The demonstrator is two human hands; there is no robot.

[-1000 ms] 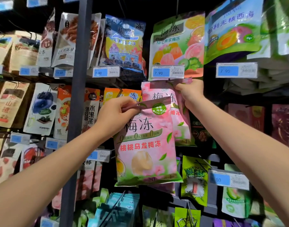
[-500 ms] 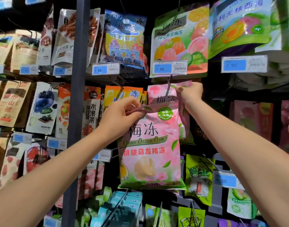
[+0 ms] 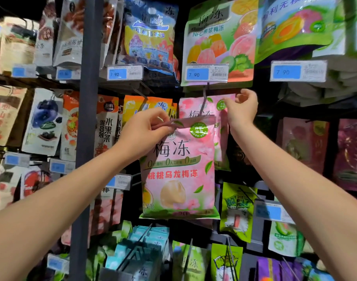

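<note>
My left hand [image 3: 145,132] pinches the folded top edge of a pink peach-jelly snack bag [image 3: 178,171], which hangs free in front of the shelf. Behind it, another pink bag of the same kind [image 3: 222,120] hangs on a metal peg [image 3: 204,100]. My right hand [image 3: 243,107] is at that hanging bag's top right corner. Its thumb lies on the front of the bag and its fingers curl behind the edge. The held bag covers most of the hanging one.
Store pegboard shelving is packed with hanging snack bags on every side. A dark upright post [image 3: 87,118] stands left of my left hand. Blue price tags [image 3: 207,73] reading 7.90 stick out on the row above. More pegs and green packs [image 3: 237,211] project below.
My left hand has carried the pink bag slightly right and up toward the peg. My right hand stays at the hanging bag's top, with its fingers a little looser.
</note>
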